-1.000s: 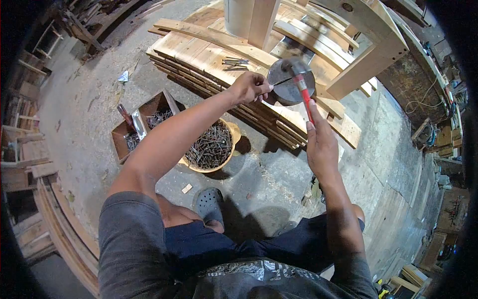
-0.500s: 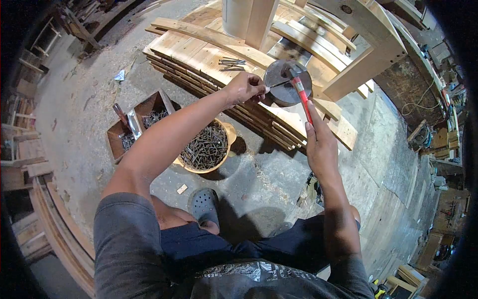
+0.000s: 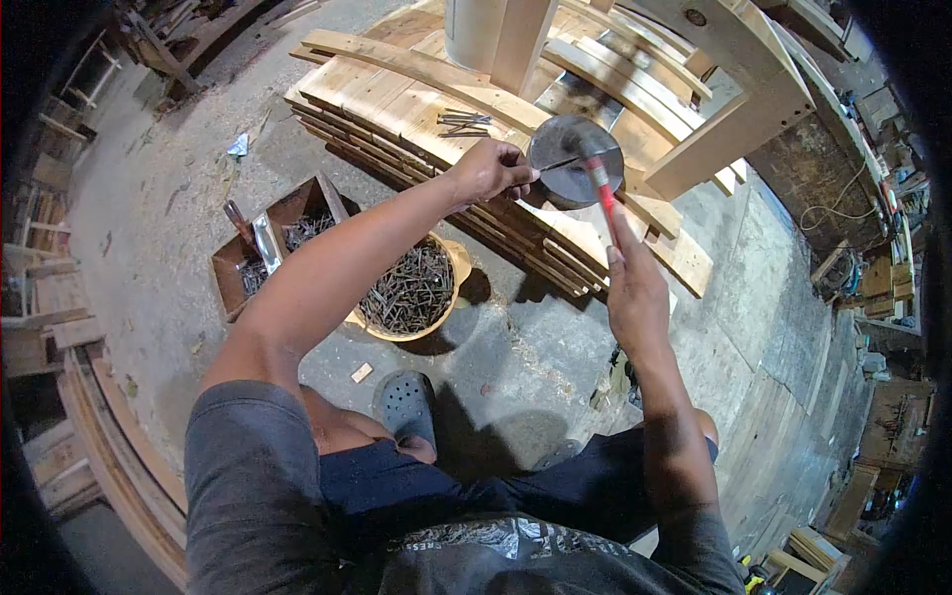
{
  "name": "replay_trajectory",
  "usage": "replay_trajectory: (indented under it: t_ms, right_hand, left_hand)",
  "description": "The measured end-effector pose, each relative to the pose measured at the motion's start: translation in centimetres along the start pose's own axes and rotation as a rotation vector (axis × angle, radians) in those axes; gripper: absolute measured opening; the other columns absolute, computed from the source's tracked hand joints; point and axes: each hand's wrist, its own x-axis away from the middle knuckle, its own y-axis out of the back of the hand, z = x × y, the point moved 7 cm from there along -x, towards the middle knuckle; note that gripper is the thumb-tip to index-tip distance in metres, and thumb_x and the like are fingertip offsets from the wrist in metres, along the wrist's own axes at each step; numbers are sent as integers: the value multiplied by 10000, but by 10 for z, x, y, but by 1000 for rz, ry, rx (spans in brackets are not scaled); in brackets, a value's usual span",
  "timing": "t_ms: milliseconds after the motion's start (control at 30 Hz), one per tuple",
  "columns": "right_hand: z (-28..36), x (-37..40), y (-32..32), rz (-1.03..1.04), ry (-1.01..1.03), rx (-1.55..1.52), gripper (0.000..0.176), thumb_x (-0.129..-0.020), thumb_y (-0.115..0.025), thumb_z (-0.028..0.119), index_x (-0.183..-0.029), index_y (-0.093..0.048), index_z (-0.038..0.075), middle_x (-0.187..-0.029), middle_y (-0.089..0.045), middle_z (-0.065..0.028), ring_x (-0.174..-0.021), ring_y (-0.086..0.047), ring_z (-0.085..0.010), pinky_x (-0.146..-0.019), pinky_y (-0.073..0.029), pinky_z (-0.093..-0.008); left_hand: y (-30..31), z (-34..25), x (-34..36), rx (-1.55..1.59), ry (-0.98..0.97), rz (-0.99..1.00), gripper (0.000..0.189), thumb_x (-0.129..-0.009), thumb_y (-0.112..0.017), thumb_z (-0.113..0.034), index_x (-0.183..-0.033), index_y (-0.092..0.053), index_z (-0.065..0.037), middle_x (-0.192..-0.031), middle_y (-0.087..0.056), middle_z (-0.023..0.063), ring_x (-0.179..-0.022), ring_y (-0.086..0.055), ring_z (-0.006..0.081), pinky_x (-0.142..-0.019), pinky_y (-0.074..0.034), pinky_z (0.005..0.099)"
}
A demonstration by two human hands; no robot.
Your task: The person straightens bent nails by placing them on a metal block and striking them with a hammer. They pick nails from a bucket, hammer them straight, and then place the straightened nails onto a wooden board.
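Note:
Pinched in the fingertips of my left hand [image 3: 493, 171] is a nail [image 3: 557, 165], which lies across the round metal block [image 3: 565, 188]. My right hand [image 3: 638, 293] is wrapped round the red handle of a hammer [image 3: 605, 188]. The hammer's head is blurred and overlaps the block close to the nail's far end. A small pile of nails [image 3: 464, 123] rests on the planks just beyond my left hand. Under my left forearm stands a yellow basin [image 3: 462, 270] full of nails.
Stacked planks [image 3: 397, 89] carry the metal block. A wooden box [image 3: 230, 268] with nails and a tool handle sits on the floor left of the basin. An upright post [image 3: 521, 50] and a slanted board [image 3: 694, 149] rise behind the block.
The hammer has shifted slightly and its head is now blurred low over the block. My left hand still pinches the nail in nearly the same place.

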Motion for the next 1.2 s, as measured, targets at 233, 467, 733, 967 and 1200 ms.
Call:
replay_trajectory:
  t_ms: [233,467,733,967,1200]
  right_hand:
    - [10,-2,3,-21,62,-12,486,-975,-475,164,-1439,-373,265,-843,-547,-159,-734,-589,-345,-666,-472,-470]
    - [-1,-4,-9,88,-13,66,483,-972,-486,168,-1436,-379,249,-841,-555,-151,-743,-581,-344,-675,-474,-453]
    - [-6,-7,1,-61,43,27,484,-973,-486,159,-1438,-375,233,-914,-601,-186,-766,-613,-358,-696,-482,-460]
    - [-6,-8,5,-16,-39,30,488,-979,-472,166,-1449,-363,235,-900,-591,-190,-835,-601,-364,-738,-473,-458]
    - [-17,-6,-17,178,-146,71,476,-973,-480,164,-1431,-389,255,-936,-613,-199,-844,-615,-372,-768,-481,-462]
  left_hand:
    - [-1,-5,4,-112,66,-25,227,-905,-659,-192,-764,-638,-16,-700,-632,33,-603,-543,82,-562,-443,240]
    - [1,-6,0,-95,49,-40,233,-898,-670,-205,-758,-621,-26,-704,-639,36,-601,-574,94,-547,-441,232]
    - [-1,-5,1,-124,97,9,193,-906,-638,-180,-780,-633,-33,-714,-635,30,-606,-577,84,-552,-444,225]
    - [0,-8,4,-152,69,-21,233,-904,-647,-235,-769,-630,-47,-691,-633,23,-597,-565,79,-545,-431,224]
    - [3,5,-4,-54,149,-26,214,-902,-638,-197,-787,-633,-16,-722,-643,34,-587,-572,95,-534,-437,236]
